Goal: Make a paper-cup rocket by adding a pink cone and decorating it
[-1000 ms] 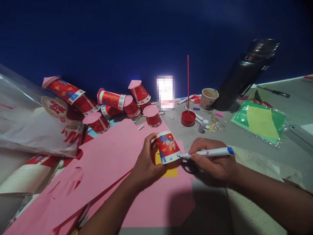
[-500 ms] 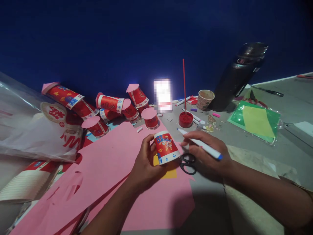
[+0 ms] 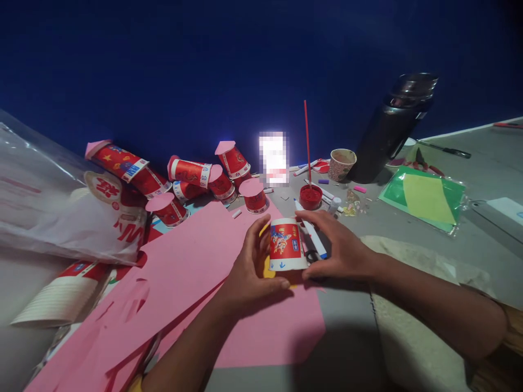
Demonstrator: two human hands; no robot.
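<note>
A red and white paper cup (image 3: 287,245) with blue arrow marks along its white rim stands upside down between my hands. My left hand (image 3: 255,267) is curved round its left side, thumb along the lower rim. On the cup's right side, my right hand (image 3: 337,245) touches it with fingertips and thumb. Inside the bend of that hand a white marker with blue ends (image 3: 311,231) slants downward. Black scissors (image 3: 312,257) are mostly hidden behind the cup and right hand. Pink paper (image 3: 265,332) lies underneath, with a yellow piece partly covered by the left hand.
Red cups with pink paper tops (image 3: 253,196) are grouped behind and to the left. A plastic bag (image 3: 61,218) and stacked cups (image 3: 61,299) are at left. Further right are a red pot with a stick (image 3: 310,197), a patterned cup (image 3: 342,164), a black flask (image 3: 388,136) and green sheets (image 3: 420,201).
The cup has turned, showing another part of its print, and shifted slightly right. My right hand has come in to touch it. The marker now slants more steeply, and the view has shifted slightly.
</note>
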